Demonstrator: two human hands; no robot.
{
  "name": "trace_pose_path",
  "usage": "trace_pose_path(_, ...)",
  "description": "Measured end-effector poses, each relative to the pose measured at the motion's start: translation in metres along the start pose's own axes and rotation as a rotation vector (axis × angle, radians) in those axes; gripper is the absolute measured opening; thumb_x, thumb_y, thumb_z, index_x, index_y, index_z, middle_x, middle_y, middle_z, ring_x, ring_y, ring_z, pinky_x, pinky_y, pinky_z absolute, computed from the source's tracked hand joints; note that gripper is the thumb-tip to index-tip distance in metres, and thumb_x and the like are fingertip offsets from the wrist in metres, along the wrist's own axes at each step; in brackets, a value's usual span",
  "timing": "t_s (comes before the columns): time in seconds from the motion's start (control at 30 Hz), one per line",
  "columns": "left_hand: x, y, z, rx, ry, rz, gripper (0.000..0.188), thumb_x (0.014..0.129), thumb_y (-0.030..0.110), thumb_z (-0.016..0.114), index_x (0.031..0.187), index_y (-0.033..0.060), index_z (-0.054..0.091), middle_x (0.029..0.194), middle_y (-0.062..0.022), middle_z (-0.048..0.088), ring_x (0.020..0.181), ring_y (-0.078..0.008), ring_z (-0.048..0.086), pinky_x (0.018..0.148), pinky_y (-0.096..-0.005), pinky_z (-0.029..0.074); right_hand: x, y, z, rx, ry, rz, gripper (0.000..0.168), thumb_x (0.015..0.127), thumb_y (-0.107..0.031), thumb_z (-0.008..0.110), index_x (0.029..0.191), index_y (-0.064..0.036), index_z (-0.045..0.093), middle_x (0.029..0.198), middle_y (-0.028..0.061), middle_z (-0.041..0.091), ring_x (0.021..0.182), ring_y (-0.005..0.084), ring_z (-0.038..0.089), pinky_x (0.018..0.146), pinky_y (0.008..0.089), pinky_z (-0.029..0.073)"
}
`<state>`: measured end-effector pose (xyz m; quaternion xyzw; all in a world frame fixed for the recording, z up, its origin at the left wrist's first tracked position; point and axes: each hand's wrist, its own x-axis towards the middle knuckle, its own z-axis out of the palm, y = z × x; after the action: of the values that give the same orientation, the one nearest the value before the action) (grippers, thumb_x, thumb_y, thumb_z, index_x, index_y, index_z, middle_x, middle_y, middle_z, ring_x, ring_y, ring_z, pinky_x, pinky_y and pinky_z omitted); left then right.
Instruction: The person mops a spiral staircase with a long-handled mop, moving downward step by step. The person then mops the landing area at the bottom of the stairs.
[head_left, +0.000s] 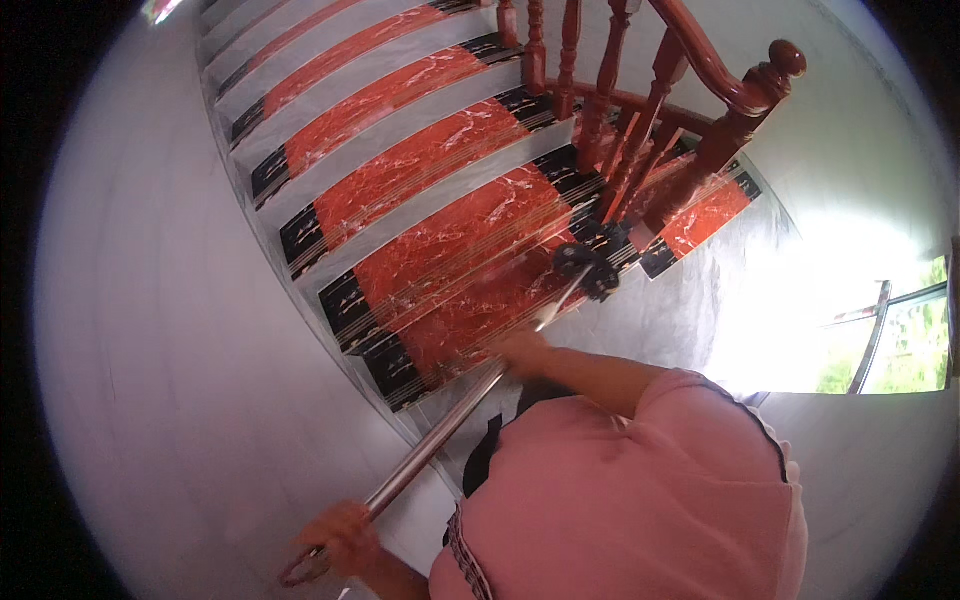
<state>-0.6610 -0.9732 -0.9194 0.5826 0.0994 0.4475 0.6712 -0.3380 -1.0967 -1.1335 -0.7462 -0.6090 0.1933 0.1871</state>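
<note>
A mop with a metal pole (427, 454) runs slantwise from lower left to upper right. Near its top end, by a hanging loop (301, 567), my left hand (341, 536) is closed around the pole. Lower down the shaft my right hand (521, 352) grips it, slightly blurred. The dark mop head (586, 271) lies on the right end of a low stair tread, close to the balusters. Red marble-patterned stone with black end panels covers this stair tread (480, 292).
More red and black steps (420, 161) climb toward the upper left between grey risers. A reddish wooden railing (697, 56) with turned balusters and a newel post (709, 161) borders them on the right. A pale wall (165, 337) stands at left. Bright light comes through a window (900, 337).
</note>
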Motion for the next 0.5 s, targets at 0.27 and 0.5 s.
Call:
trace_pose_path(0.27,0.083,-0.161,0.147,0.071,-0.393,-0.222,0.017,0.078,0.013,0.062,0.072,0.0050,0.048,0.069,-0.0096,0.057,0.069,-0.0255,0.057,0.078,-0.0482,0.043,-0.051,0.219,0.017,0.045,0.459,0.419,0.028,0.057,-0.009,0.064,0.085,-0.012,0.059,0.082,0.0095,0.060,0.088,0.0318,0.055,0.074,0.0415,0.045)
trace_pose_path(0.5,0.100,-0.076,0.120,0.392,-0.201,-0.253,0.019,0.084,0.021,0.052,0.073,0.0076,0.045,0.065,-0.0035,0.046,0.067,-0.0174,0.048,0.079,-0.0413,0.042,0.008,0.142,0.013,0.264,0.236,0.114,0.025,0.065,-0.014,0.059,0.090,-0.014,0.059,0.087,0.0123,0.059,0.087,0.0319,0.055,0.076,0.0409,0.044)
